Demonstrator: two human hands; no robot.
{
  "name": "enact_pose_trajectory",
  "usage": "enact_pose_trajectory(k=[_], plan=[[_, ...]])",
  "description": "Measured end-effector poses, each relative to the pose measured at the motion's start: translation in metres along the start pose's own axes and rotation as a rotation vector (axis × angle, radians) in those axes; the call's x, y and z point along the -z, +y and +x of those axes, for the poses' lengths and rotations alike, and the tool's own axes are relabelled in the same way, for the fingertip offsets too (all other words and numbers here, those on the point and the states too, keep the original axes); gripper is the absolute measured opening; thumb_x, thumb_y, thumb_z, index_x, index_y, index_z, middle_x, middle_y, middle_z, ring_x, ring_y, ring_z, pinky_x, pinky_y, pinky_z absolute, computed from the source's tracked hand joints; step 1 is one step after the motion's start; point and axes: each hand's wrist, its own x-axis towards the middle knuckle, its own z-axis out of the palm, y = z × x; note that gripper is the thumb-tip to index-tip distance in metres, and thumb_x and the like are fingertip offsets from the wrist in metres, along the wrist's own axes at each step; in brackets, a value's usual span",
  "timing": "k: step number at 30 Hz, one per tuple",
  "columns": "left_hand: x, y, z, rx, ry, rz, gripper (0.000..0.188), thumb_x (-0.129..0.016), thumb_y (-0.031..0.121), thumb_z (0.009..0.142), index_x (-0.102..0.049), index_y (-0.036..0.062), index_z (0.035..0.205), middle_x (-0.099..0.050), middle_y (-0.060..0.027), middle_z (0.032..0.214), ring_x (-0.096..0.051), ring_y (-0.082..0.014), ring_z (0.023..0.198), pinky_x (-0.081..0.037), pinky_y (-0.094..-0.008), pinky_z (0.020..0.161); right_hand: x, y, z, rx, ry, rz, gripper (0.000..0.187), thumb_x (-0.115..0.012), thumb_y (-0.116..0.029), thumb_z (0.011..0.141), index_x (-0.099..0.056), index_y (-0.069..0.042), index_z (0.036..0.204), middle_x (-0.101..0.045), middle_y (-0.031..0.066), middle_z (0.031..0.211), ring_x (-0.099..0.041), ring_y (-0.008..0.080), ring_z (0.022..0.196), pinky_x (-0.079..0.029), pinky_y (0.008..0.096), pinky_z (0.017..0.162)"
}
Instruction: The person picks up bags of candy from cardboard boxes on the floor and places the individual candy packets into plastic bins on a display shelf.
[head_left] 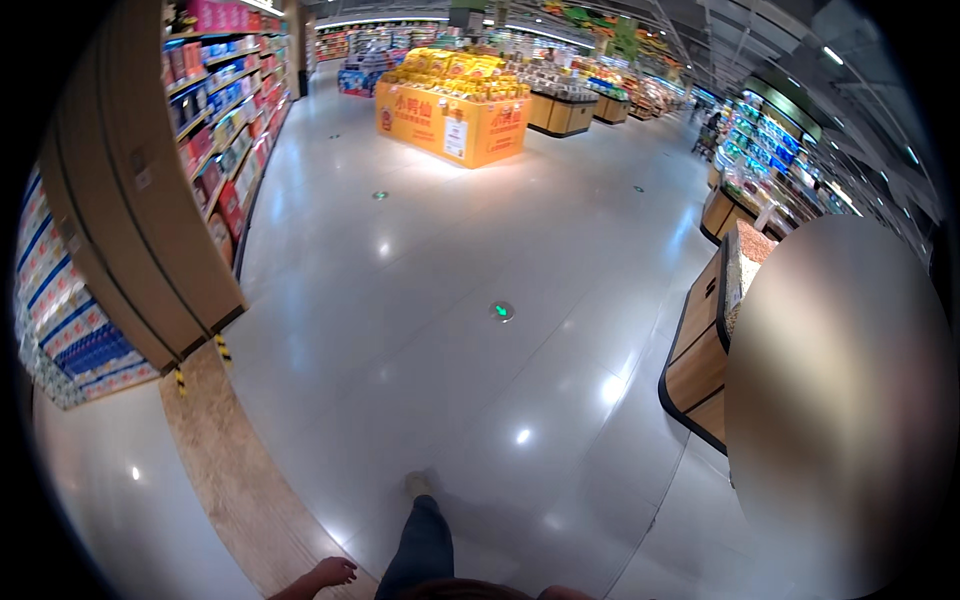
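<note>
Low at the bottom edge, my left hand (pixel 333 571) hangs beside my left leg, over the edge of the tan floor strip (pixel 215 430). Its fingers are loosely bent and a little apart, with nothing seen in them. My leg in dark blue trousers (pixel 418 545) stretches forward, ending in a pale shoe (pixel 419 484) on the shiny grey floor (pixel 430 390). Just right of centre at the lower edge, a sliver of skin shows that may be my right hand (pixel 563 594); its fingers are hidden.
Ahead stands an orange display bin (pixel 450 125) heaped with yellow packages (pixel 455 66). Packed shelves (pixel 225 110) and a brown pillar (pixel 140 200) line the left, beside stacked wrapped packs (pixel 75 320). A wooden bin counter (pixel 697 350) is at right, partly behind a large blurred patch.
</note>
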Motion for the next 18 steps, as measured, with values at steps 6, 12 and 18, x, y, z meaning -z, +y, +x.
enact_pose_trajectory(k=[6,12,18], plan=[[0.169,0.242,0.219,-0.315,-0.127,1.047,0.033,-0.05,0.023,0.084,-0.07,0.003,0.099,-0.069,-0.0188,0.103,-0.064,-0.0398,0.096,-0.051,-0.0509,0.084,0.093,-0.14,-0.027,0.172,0.384,0.519,0.033,-0.055,-0.027,0.093,-0.064,-0.002,0.112,-0.069,0.0141,0.095,-0.066,0.0255,0.076,-0.054,0.0378,0.056],[0.242,0.597,0.328,-0.637,-0.126,0.992,0.028,-0.052,0.012,0.084,-0.069,0.0059,0.106,-0.067,-0.0196,0.109,-0.062,-0.0392,0.102,-0.049,-0.0487,0.088,0.211,-0.281,-0.056,0.161,0.392,0.637,0.031,-0.055,-0.023,0.091,-0.065,-0.002,0.111,-0.069,0.0143,0.096,-0.067,0.0263,0.077,-0.054,0.0378,0.059],[0.315,0.79,0.405,-0.755,-0.284,0.896,0.033,-0.049,0.016,0.086,-0.065,0.01,0.114,-0.066,-0.017,0.114,-0.06,-0.036,0.107,-0.047,-0.0457,0.092,0.381,-0.442,-0.019,0.197,0.415,0.629,0.03,-0.053,-0.019,0.091,-0.064,-0.001,0.113,-0.07,0.0145,0.096,-0.067,0.0251,0.076,-0.055,0.0367,0.061]])
